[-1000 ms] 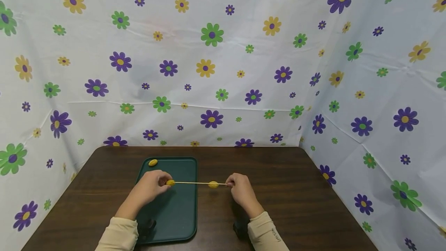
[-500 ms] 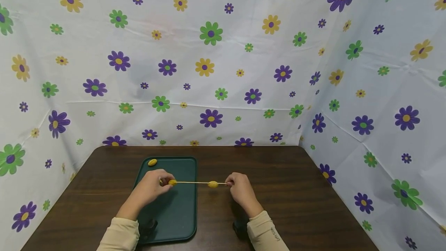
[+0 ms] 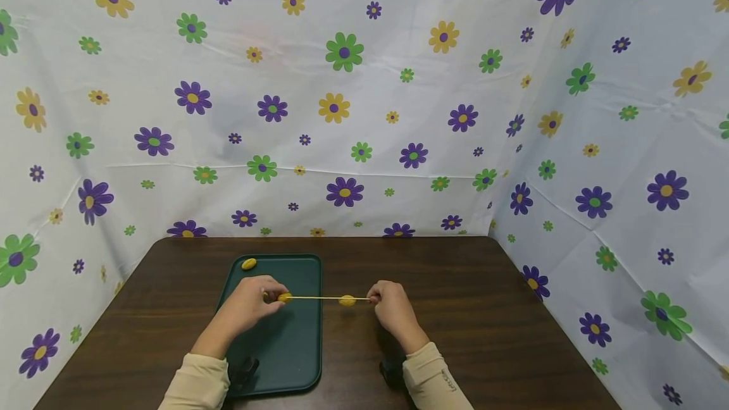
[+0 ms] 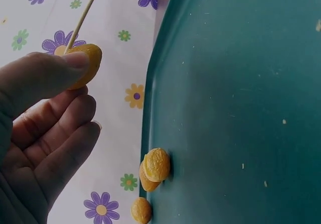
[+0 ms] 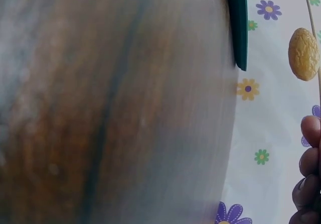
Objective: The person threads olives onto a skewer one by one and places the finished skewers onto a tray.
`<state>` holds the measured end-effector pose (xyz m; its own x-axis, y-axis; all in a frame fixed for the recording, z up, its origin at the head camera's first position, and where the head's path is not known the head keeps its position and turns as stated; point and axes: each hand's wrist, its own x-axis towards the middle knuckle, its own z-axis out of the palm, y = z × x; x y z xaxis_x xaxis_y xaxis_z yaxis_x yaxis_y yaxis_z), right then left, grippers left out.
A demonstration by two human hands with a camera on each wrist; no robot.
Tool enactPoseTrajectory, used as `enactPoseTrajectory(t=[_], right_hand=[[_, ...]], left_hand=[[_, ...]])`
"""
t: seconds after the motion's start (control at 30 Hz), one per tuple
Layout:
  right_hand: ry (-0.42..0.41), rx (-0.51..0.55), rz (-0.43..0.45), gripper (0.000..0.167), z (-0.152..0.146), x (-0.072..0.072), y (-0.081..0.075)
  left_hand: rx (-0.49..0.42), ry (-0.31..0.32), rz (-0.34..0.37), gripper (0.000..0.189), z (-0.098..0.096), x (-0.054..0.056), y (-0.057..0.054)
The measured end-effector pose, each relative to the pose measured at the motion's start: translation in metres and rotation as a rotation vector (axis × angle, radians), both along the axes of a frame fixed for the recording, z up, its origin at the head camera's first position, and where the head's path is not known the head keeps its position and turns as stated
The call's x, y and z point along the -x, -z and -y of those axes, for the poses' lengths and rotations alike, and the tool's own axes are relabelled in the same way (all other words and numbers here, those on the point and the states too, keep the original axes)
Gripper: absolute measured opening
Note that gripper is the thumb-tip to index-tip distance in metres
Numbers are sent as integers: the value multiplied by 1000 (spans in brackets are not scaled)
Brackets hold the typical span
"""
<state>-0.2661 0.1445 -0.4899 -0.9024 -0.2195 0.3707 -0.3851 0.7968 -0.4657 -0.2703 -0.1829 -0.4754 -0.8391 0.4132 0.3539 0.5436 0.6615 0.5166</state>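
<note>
A thin wooden skewer point(image 3: 319, 297) lies level between the two hands, above the tray's right edge. My left hand point(image 3: 250, 301) pinches a small, oval yellow potato-like piece point(image 4: 90, 66) between thumb and fingertips at the skewer's left end. In the left wrist view, the stick runs into this piece beside the thumb. My right hand point(image 3: 394, 310) pinches the skewer's other end. Another wrinkled yellow oval piece point(image 5: 303, 54) sits on the skewer, nearer the right fingers point(image 5: 311, 129). Most of the right hand is cut off in its wrist view.
Beneath the left hand is a dark green tray point(image 3: 296, 347) on a brown wooden table point(image 3: 490, 334). A similar yellow piece point(image 3: 249, 264) lies in its far left corner; the left wrist view shows more there. A flower-print cloth point(image 3: 364, 112) hangs behind and to the sides.
My left hand and the piece it pinches have shifted slightly right along the skewer, towards the other piece. The right hand has hardly moved.
</note>
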Motion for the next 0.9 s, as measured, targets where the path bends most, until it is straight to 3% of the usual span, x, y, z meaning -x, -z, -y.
enactPoseTrajectory(t=[0.23, 0.67, 0.9], right_hand=[[11, -12, 12, 24, 0, -2, -1], [35, -12, 18, 24, 2, -3, -3], [49, -8, 39, 24, 4, -6, -4]], left_hand=[[16, 25, 6, 15, -3, -2, -3], [38, 4, 55, 15, -9, -4, -5], [37, 32, 55, 14, -10, -7, -8]])
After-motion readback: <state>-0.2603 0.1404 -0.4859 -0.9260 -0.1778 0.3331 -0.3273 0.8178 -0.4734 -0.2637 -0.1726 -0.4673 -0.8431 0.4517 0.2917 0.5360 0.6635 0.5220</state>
